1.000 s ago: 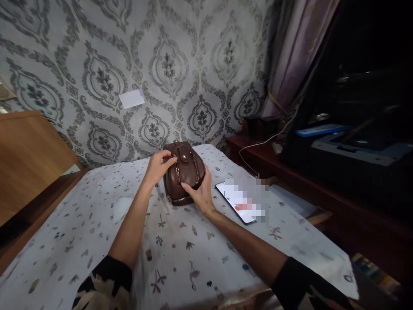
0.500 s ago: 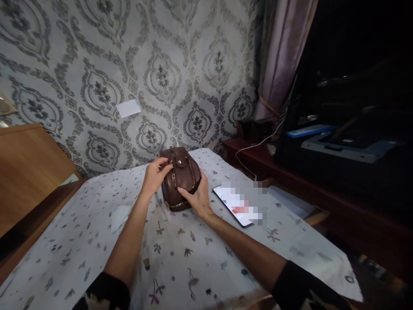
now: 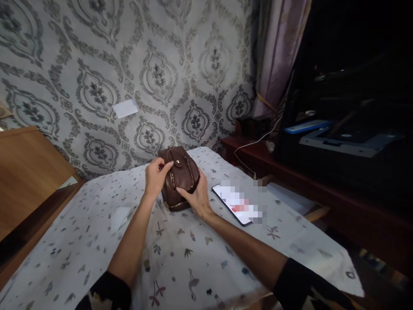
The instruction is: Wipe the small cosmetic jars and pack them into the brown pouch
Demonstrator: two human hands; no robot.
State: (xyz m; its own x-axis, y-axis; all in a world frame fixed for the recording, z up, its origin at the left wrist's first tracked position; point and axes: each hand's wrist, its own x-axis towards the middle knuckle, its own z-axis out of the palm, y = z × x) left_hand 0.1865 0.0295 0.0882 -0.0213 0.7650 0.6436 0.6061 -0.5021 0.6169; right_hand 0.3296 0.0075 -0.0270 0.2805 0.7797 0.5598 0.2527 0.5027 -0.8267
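Note:
A small brown leather handbag [image 3: 183, 177] with gold-toothed zippers and a snap flap rests on the patterned white cloth. My left hand [image 3: 156, 175] is at its upper left, thumb and fingers pinched together by the top of the left front zipper, beside the flap. What lies in that pinch is too small to make out. Around the bag's lower right side my right hand [image 3: 200, 198] is wrapped, its thumb pressing the front near the zipper's lower end and its fingers hidden behind the side.
A phone [image 3: 234, 204] with its screen lit lies right of the bag. The cloth-covered table [image 3: 180, 267] meets a patterned wall. A white cable [image 3: 258, 140] runs over the dark red furniture [image 3: 230, 144] at right. Wooden board [image 3: 30, 172] stands at left.
My left hand has shifted slightly up and right toward the flap, its fingers still pinched. My right hand keeps its hold on the handbag. The view has turned a little.

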